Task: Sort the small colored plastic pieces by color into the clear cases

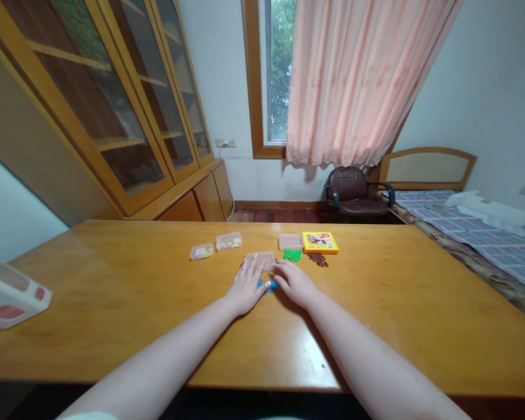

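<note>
On the wooden table my left hand (245,290) lies with its fingers spread, the fingertips over the near left part of a clear shallow plastic tray (266,261). Small blue pieces (272,286) lie between my two hands, close to the left thumb. My right hand (294,283) is at the tray's near right corner, fingers curved and apart, with nothing visible in it. Behind it are a pile of green pieces (292,255) and a pile of brown pieces (318,259). A yellow box (320,242) stands beside another clear tray (290,241).
Two clear containers with small pale pieces, one smaller (201,252) and one larger (228,241), sit at the back left of the table (157,326). A white plastic object (15,294) is at the far left. Beyond the table stands a chair (352,189).
</note>
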`<control>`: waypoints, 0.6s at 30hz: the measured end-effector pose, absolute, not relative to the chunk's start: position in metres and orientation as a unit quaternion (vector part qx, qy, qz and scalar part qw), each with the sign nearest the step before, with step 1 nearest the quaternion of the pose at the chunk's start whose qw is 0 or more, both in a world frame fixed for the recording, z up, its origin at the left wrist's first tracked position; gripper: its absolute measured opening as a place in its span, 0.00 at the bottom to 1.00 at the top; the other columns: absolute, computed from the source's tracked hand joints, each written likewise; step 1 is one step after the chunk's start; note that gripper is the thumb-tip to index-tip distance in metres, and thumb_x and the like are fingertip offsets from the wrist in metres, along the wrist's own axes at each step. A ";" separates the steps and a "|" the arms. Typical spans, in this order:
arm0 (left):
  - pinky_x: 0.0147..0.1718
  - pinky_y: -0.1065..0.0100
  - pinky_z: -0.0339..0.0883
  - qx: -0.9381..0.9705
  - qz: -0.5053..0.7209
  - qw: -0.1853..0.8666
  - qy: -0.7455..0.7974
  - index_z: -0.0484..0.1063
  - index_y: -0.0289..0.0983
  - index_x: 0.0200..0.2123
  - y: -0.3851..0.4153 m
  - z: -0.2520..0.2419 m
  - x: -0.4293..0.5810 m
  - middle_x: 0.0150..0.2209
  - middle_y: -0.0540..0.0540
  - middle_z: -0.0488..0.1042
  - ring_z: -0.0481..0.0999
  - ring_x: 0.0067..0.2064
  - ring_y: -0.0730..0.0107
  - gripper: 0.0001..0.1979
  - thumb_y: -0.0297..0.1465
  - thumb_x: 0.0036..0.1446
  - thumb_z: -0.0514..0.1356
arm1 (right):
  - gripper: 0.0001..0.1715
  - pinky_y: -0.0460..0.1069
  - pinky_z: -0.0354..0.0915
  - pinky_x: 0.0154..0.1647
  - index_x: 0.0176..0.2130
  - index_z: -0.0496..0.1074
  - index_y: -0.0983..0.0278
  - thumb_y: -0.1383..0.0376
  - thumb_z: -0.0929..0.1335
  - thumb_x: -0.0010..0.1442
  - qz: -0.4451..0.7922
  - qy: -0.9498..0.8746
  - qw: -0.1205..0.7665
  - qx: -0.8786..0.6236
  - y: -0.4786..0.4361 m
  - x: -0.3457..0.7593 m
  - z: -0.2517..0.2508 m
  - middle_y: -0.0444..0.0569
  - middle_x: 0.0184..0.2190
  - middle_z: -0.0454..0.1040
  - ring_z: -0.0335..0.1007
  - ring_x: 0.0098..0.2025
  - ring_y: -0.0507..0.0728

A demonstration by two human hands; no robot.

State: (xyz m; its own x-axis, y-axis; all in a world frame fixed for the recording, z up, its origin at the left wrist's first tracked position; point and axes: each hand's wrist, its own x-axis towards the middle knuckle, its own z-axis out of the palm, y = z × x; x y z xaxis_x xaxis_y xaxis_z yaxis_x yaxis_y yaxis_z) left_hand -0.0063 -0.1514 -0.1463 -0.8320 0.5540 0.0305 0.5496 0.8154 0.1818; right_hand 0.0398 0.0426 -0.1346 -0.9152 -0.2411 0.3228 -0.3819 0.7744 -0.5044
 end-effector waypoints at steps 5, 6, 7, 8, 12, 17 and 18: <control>0.64 0.47 0.41 0.314 0.104 0.030 0.943 0.43 0.35 0.68 -0.139 -0.143 0.006 0.70 0.37 0.35 0.30 0.69 0.47 0.36 0.47 0.63 0.47 | 0.27 0.58 0.51 0.66 0.60 0.63 0.67 0.65 0.62 0.63 0.324 -0.930 0.142 0.102 0.064 0.027 -0.146 0.59 0.62 0.60 0.53 0.65 0.60; 0.63 0.46 0.41 0.312 0.109 0.036 0.943 0.43 0.35 0.68 -0.135 -0.143 0.010 0.70 0.37 0.35 0.30 0.69 0.46 0.35 0.46 0.64 0.47 | 0.28 0.58 0.50 0.66 0.61 0.62 0.67 0.64 0.62 0.63 0.335 -0.927 0.131 0.109 0.066 0.026 -0.148 0.58 0.63 0.59 0.51 0.66 0.60; 0.63 0.46 0.42 0.310 0.116 0.042 0.943 0.43 0.35 0.68 -0.131 -0.143 0.013 0.70 0.36 0.35 0.30 0.69 0.45 0.35 0.46 0.64 0.48 | 0.29 0.58 0.50 0.66 0.62 0.62 0.67 0.64 0.62 0.63 0.345 -0.924 0.119 0.114 0.067 0.025 -0.149 0.58 0.64 0.58 0.50 0.66 0.60; 0.63 0.45 0.42 0.309 0.125 0.047 0.942 0.43 0.35 0.68 -0.126 -0.143 0.017 0.70 0.36 0.35 0.30 0.69 0.45 0.35 0.45 0.63 0.48 | 0.29 0.58 0.50 0.66 0.62 0.62 0.67 0.63 0.62 0.63 0.354 -0.922 0.109 0.116 0.067 0.025 -0.150 0.58 0.64 0.57 0.49 0.67 0.60; 0.63 0.43 0.40 0.288 0.164 0.048 0.942 0.44 0.37 0.68 -0.110 -0.142 0.032 0.70 0.37 0.35 0.29 0.68 0.42 0.36 0.45 0.62 0.50 | 0.27 0.58 0.49 0.66 0.60 0.65 0.70 0.66 0.59 0.64 0.361 -0.923 0.088 0.103 0.064 0.024 -0.151 0.60 0.63 0.58 0.49 0.67 0.60; 0.62 0.42 0.39 0.272 0.258 0.073 0.924 0.46 0.36 0.67 -0.101 -0.146 0.037 0.69 0.34 0.36 0.30 0.69 0.42 0.38 0.47 0.60 0.51 | 0.27 0.57 0.51 0.65 0.59 0.66 0.72 0.66 0.60 0.63 0.322 -0.938 0.088 0.092 0.065 0.025 -0.148 0.62 0.62 0.60 0.52 0.66 0.61; 0.63 0.43 0.38 0.267 0.291 0.076 0.916 0.45 0.36 0.67 -0.101 -0.148 0.035 0.69 0.34 0.34 0.30 0.69 0.42 0.38 0.47 0.60 0.52 | 0.27 0.57 0.52 0.65 0.59 0.65 0.73 0.66 0.61 0.62 0.311 -0.942 0.089 0.092 0.066 0.025 -0.147 0.62 0.62 0.60 0.53 0.65 0.62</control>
State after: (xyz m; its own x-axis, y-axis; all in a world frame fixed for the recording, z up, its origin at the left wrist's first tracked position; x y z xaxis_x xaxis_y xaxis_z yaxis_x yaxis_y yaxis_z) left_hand 0.0355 -0.1008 -0.1483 -0.8463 0.5326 0.0153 0.4438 0.6887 0.5733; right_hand 0.0252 0.0664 -0.1467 -0.9672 -0.1183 0.2250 -0.2291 0.7893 -0.5696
